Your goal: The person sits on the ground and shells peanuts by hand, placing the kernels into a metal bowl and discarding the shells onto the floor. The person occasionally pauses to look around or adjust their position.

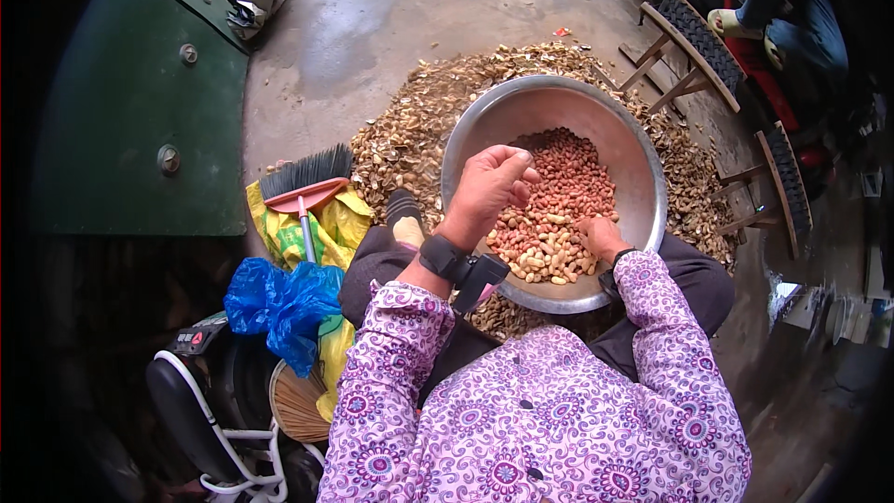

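Note:
A wide metal basin (652, 177) sits between my legs. Reddish shelled peanuts (570, 172) fill its far part, and unshelled peanuts (549, 251) are heaped at its near side. Above the basin's left part, my left hand (491, 188) is raised with fingers curled and thumb pressed to the forefinger; what it may hold is hidden. My right hand (601, 238) reaches down to the right edge of the unshelled peanuts, its fingertips bent together among them. Whether a peanut lies in those fingers I cannot make out. A black band with a small device (461, 264) is on my left wrist.
Broken peanut shells (419, 121) cover the floor around the basin. To the left are a broom (305, 188), a yellow sack (270, 224), a blue plastic bag (284, 303) and a green metal panel (140, 121). Low stools (689, 47) and another person (792, 9) are at the far right.

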Demonstrator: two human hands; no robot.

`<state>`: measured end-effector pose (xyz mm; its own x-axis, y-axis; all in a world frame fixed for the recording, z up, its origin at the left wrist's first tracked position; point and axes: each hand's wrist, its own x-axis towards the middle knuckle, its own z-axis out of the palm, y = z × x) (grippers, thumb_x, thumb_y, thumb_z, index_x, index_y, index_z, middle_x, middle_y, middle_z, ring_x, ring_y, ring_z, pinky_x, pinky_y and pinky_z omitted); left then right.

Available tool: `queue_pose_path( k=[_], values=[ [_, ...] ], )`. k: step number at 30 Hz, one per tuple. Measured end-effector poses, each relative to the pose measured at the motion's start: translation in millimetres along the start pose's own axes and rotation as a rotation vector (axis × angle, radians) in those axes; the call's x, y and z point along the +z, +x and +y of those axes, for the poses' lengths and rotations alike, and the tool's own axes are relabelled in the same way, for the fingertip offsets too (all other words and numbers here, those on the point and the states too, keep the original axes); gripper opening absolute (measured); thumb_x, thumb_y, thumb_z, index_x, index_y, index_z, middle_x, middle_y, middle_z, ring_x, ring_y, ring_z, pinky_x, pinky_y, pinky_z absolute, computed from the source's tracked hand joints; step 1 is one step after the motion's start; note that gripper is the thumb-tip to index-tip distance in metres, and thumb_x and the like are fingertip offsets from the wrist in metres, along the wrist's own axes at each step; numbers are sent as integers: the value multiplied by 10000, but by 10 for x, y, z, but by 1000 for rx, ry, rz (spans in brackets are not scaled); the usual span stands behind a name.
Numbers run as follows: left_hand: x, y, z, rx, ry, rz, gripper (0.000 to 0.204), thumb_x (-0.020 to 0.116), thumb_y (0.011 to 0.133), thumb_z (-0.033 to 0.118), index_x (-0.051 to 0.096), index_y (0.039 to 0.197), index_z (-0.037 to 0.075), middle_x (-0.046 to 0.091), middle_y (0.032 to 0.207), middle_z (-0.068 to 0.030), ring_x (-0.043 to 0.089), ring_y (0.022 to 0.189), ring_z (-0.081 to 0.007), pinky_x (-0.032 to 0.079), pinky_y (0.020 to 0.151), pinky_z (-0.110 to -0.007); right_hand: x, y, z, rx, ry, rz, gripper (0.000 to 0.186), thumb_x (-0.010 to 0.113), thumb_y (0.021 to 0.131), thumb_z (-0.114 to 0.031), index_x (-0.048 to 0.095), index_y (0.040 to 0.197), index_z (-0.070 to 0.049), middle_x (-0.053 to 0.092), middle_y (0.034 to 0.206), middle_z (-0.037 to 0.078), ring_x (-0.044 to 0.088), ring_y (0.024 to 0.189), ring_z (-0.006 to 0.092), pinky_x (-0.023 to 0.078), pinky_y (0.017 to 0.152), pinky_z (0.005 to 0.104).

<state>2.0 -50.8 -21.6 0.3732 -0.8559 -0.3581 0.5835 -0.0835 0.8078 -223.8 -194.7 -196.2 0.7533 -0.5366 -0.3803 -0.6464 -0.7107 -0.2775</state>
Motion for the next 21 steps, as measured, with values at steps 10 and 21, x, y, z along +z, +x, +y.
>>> queue_pose_path(
  k=[10, 21],
  values=[
    [28, 16, 29, 1, 2, 0, 165, 525, 840, 203, 529, 863, 39, 580, 707, -40, 512, 507, -63, 424, 449, -180, -258, 294, 560, 238, 898, 253, 150, 570, 752, -181, 579, 750, -31, 586, 630, 60, 578, 596, 169, 445, 504, 279],
    [7, 6, 10, -11, 8, -19, 165, 531, 841, 201, 535, 898, 46, 595, 730, -49, 524, 503, -65, 444, 464, -190, -508, 322, 133, 309, 1133, 209, 146, 574, 776, -197, 609, 836, -69, 612, 736, 64, 584, 650, 179, 457, 574, 305]
  ],
)
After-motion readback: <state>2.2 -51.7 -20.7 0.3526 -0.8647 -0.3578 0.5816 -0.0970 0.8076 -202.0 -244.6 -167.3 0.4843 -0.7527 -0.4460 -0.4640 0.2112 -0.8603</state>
